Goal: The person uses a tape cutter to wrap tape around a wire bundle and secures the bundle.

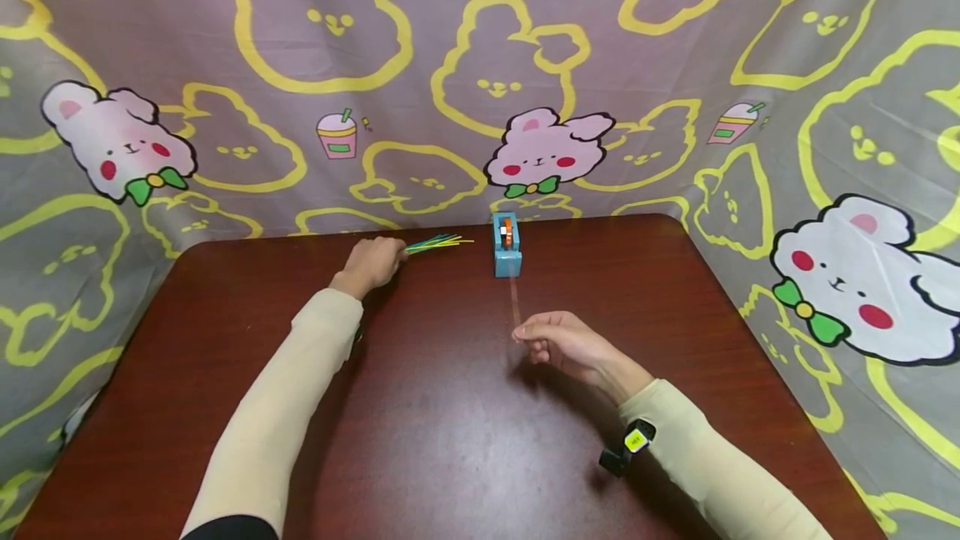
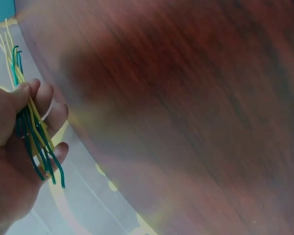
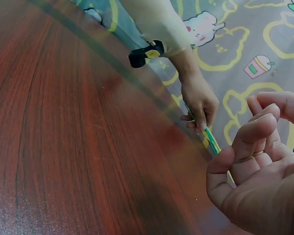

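Note:
My left hand [image 1: 372, 263] grips a bundle of thin green and yellow wires [image 1: 442, 242] near the far edge of the table. Its thumb presses them against the fingers in the left wrist view, where the wires' bent lower ends [image 2: 53, 171] stick out past the palm. A light-blue tape dispenser [image 1: 507, 263] stands at the back, with an orange-and-white roll core [image 1: 507, 232] in it. From its front a strip of clear tape [image 1: 514, 300] stretches toward me. My right hand [image 1: 573, 350] pinches the strip's near end between thumb and forefinger, above the table.
The dark red-brown wooden table [image 1: 420, 440] has rounded far corners. Behind it and along both sides hangs a grey-pink cloth [image 1: 420, 115] with rabbit and yellow bear prints, close to the table edge. A small black device [image 1: 628, 447] is strapped at my right wrist.

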A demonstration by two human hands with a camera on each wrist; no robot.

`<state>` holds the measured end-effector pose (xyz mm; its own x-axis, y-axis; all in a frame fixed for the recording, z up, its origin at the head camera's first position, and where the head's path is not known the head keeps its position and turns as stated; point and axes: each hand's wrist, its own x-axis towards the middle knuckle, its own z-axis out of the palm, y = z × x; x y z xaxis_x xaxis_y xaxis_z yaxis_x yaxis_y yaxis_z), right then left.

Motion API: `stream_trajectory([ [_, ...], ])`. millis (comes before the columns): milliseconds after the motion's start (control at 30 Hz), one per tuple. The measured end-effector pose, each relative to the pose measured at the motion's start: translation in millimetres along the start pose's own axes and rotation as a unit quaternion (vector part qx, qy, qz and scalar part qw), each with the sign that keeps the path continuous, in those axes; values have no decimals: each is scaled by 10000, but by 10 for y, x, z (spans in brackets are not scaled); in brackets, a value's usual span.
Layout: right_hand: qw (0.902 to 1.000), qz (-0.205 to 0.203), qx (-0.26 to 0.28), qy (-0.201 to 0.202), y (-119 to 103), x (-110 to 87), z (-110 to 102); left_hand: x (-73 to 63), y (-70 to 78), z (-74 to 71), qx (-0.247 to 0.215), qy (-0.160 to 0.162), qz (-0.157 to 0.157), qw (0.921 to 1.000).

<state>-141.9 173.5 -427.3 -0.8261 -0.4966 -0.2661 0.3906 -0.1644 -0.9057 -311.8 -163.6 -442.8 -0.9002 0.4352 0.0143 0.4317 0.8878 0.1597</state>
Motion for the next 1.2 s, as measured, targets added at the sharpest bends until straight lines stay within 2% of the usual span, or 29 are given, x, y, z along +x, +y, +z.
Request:
stream_trajectory([
  [333, 10000, -73, 21, 22, -3, 0, 20, -198, 52, -37, -385, 117, 152, 9991],
  [700, 9999, -122, 5, -73, -33, 14, 37, -420, 94, 17, -639, 251, 341, 9971],
  [1000, 9999, -139, -67, 6, -69, -4, 37, -508, 253, 65, -688, 606, 765, 9928],
  [1200, 9994, -183, -276, -28, -74, -7, 18, -544, 367, 103, -780, 511, 878, 9918],
])
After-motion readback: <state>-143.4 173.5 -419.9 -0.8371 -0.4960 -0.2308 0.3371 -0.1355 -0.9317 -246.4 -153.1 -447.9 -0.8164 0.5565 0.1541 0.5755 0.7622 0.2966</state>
